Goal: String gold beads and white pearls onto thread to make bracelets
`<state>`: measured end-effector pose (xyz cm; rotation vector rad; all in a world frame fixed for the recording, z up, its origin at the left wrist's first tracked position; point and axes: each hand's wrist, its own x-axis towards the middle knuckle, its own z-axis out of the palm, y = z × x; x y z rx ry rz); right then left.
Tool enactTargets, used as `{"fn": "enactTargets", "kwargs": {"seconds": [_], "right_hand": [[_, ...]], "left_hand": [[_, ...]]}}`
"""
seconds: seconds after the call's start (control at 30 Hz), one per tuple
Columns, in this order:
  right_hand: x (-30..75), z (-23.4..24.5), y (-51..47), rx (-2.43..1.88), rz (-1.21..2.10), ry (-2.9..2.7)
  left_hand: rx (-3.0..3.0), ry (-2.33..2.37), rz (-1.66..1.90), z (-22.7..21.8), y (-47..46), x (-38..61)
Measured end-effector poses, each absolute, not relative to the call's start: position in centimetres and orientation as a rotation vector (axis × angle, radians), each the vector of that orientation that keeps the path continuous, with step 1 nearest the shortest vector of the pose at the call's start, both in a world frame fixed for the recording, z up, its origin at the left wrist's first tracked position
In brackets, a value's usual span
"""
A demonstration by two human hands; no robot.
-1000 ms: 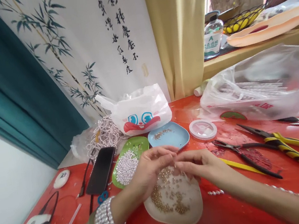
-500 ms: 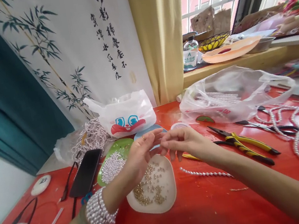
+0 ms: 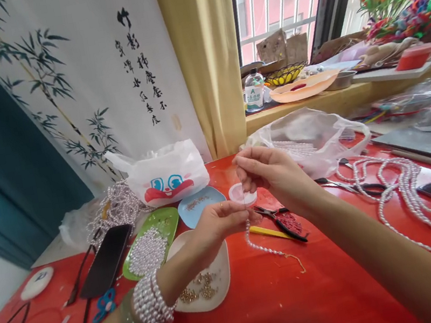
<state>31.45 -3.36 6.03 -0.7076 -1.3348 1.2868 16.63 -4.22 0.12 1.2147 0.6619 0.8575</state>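
My left hand (image 3: 227,221), wearing several rows of pearl bracelets (image 3: 151,301) and a greenish bangle (image 3: 131,321), pinches the upper end of a pearl bead strand (image 3: 256,244). The strand curves down to the red tabletop and ends in a thin gold chain (image 3: 298,261). Above it, my right hand (image 3: 260,169) has its fingers closed on a fine thread (image 3: 244,196) that runs down toward the left fingertips. The thread's upper end is too small to make out. Gold beads lie in a cream dish (image 3: 223,258) below the left forearm, which partly covers it.
A green tray (image 3: 169,218) holds white beads, and a blue dish (image 3: 189,217) stands beside it. Dark-handled pliers (image 3: 283,224) lie right of the hands. Long pearl strings (image 3: 405,197), scissors (image 3: 350,185), a phone (image 3: 106,259) and plastic bags (image 3: 174,160) surround them.
The bead strand, lying on the table before, now hangs from my left hand. My right hand has risen above the left, with thread between them. The view has turned right.
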Motion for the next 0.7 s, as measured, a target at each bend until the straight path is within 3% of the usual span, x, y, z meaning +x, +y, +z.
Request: {"fn": "enactTargets", "kwargs": {"seconds": [0.23,0.4,0.53,0.7], "right_hand": [[32.2,6.1,-2.9,-0.715,1.282,-1.251],[32.1,6.2,-3.0,-0.730,1.256,-1.335],[31.8,5.9,-2.8,-0.768,1.232,-1.374],[31.4,5.3,-2.6,-0.813,1.266,-1.392]], "left_hand": [[1.207,0.655,0.842,-0.2,-3.8,16.3],[1.358,0.908,0.951,0.0,-3.0,12.8],[1.720,1.256,0.736,-0.7,-2.9,9.0],[2.050,1.341,0.578,-2.4,-3.2,7.1]]}}
